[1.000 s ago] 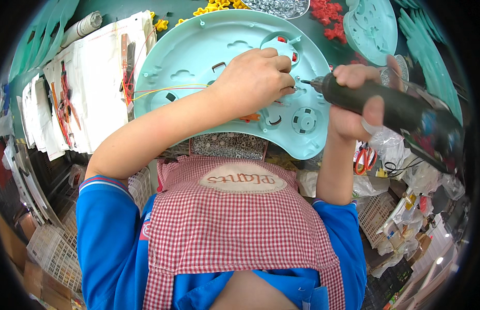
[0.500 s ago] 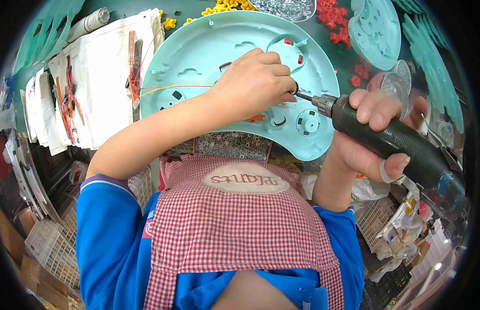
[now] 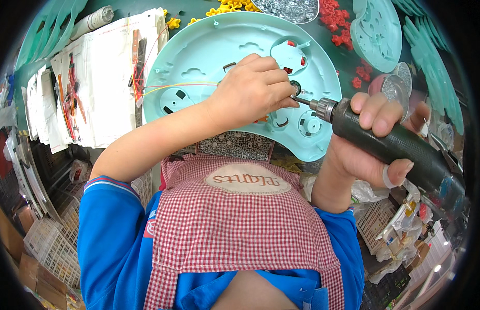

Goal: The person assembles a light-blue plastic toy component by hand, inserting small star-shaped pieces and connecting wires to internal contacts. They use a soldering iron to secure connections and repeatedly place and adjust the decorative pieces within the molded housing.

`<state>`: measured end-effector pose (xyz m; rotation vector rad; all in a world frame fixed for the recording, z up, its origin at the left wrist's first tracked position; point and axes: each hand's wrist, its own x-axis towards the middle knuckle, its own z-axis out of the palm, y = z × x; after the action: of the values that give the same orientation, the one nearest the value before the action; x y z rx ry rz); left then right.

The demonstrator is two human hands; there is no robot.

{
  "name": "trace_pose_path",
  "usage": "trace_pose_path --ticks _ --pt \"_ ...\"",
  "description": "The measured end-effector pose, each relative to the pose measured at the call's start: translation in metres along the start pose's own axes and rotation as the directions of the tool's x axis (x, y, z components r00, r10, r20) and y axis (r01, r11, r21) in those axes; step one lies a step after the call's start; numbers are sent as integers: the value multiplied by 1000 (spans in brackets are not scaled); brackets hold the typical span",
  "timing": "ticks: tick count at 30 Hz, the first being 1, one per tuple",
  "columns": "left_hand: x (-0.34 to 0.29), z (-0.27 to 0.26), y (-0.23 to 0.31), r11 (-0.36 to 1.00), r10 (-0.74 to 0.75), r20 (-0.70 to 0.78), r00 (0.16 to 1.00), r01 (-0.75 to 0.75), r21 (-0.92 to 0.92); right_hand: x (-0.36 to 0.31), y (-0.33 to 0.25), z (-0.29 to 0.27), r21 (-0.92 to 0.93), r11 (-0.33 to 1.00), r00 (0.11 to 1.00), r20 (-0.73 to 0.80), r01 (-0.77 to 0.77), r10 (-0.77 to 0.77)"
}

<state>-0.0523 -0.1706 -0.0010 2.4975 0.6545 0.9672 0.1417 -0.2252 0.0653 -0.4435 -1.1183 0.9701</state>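
A curved mint-green plastic shell [image 3: 209,39] lies hollow side up in front of me, with red and black parts set in it. My left hand [image 3: 258,92] is over its middle, thumb and fingers pinched together; what they hold, if anything, is hidden. Beside those fingertips shows a small round black-rimmed part [image 3: 296,86]. My right hand [image 3: 374,129] grips a black electric screwdriver [image 3: 400,142], its bit reaching left to my left fingertips. The bit's very tip is hard to make out. Red and yellow wires [image 3: 183,84] run leftward from under my left hand.
Stacked white sheets [image 3: 108,77] with wired parts on them lie at the left. Along the back are yellow star-shaped pieces [image 3: 232,6], a bowl of clear pieces [image 3: 289,9] and red pieces [image 3: 334,15]. A tray of screws [image 3: 234,145] sits against my apron; more mint-green shells [image 3: 377,36] stand right.
My left hand has shifted slightly, and more of the round black-rimmed part shows beside its fingertips. The shell and wires sit slightly farther right in view. The screwdriver stays in my right hand.
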Motion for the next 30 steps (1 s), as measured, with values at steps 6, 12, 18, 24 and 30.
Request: trace_pose_path --ticks 6,12,18,24,30 --pt "-6 -10 6 967 -250 216 944 255 2 1 17 -1 -160 987 995 -93 27 -42" --pt "-15 -4 10 971 -231 236 944 237 1 4 33 14 -233 970 992 -114 -75 49" --pt "-16 -3 10 970 -231 221 947 241 -16 2 44 13 -272 959 995 -84 -80 59" --pt "-16 -4 8 967 -240 272 932 255 -20 9 48 7 -242 965 995 -6 -102 103" --pt "-22 -44 19 882 -471 47 881 469 44 -6 -34 -42 -275 951 935 -279 142 -220"
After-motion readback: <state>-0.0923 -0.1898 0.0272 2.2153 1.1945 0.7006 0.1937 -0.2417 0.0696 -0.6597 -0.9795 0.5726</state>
